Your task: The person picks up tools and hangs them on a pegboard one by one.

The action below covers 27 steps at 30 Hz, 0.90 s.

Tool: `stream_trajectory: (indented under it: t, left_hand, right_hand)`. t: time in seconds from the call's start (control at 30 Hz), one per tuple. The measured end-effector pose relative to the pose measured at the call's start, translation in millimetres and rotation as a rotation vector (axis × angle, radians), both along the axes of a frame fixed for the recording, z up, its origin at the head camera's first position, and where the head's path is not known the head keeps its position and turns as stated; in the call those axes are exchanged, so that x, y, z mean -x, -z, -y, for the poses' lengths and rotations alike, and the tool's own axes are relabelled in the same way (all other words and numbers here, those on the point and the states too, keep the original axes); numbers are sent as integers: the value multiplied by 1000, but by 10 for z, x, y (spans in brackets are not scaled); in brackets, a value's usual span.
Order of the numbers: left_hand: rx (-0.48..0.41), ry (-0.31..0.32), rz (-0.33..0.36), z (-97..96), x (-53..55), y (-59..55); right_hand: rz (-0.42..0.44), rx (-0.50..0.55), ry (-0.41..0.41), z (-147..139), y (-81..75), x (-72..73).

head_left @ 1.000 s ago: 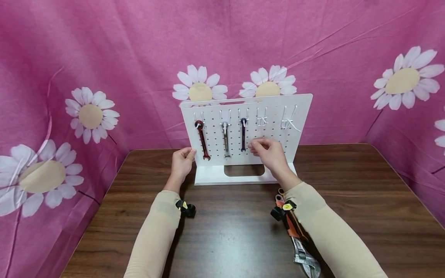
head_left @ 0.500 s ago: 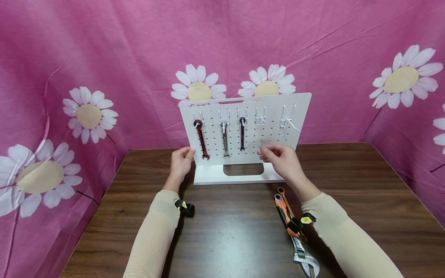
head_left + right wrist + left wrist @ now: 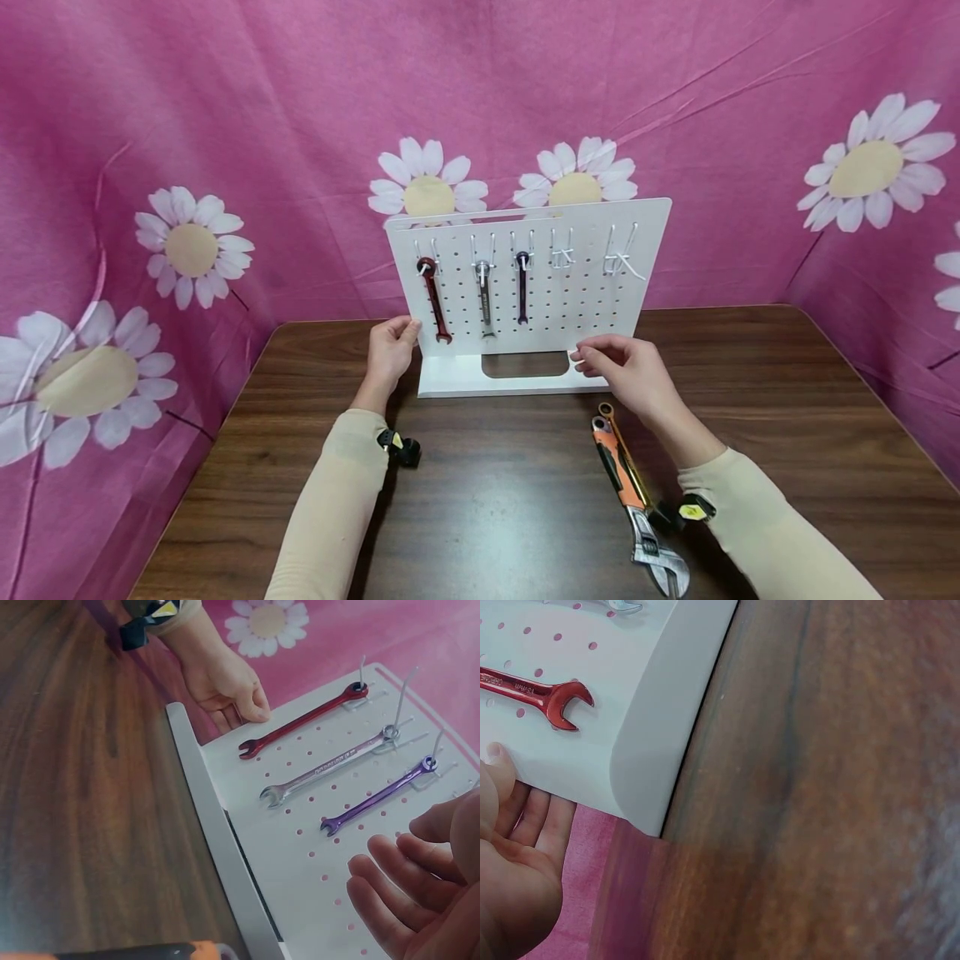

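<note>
My left hand (image 3: 390, 354) holds the left edge of a white pegboard (image 3: 585, 304), thumb in front and fingers behind it in the left wrist view. A red combination wrench (image 3: 435, 302), a silver one (image 3: 486, 307) and a purple one (image 3: 522, 292) hang from its hooks by their ring ends. My right hand (image 3: 633, 375) is in front of the board's lower right part, fingers loosely bent with nothing between them. In the right wrist view the purple wrench (image 3: 379, 796) hangs just beyond its fingers (image 3: 390, 870).
Two hooks (image 3: 622, 262) at the board's right bear no tool. On the brown table (image 3: 495, 500), below my right hand, lie an adjustable wrench (image 3: 660, 562) with an orange and black handle and a gold ring-ended wrench (image 3: 636, 479) beside it. A pink flowered cloth (image 3: 315, 100) hangs behind.
My right hand has moved away from near the purple wrench, down and to the right, uncovering more of the gold wrench. The left hand stays at the board's edge.
</note>
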<state>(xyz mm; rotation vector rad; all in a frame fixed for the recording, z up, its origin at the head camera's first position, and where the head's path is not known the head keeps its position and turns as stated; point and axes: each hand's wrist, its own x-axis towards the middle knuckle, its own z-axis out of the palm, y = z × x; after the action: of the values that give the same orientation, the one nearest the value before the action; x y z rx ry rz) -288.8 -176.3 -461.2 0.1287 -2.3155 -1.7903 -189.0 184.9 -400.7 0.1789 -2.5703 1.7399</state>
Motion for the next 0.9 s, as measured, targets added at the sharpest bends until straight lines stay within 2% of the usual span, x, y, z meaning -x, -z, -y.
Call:
stream_trajectory:
  t: [0.2,0.53,0.9]
  left_hand:
    - [-2,1,-3,-10,4,-2]
    - [-18,-4,-3,-9,-2,-2]
    - [-23,-8,3,-15,-5,-3]
  right_hand:
    - [-7,-9,8,-76,50,-107]
    - [44,-28,-13,-178,118,-286]
    - [81,-84,-19,-280,206,-416]
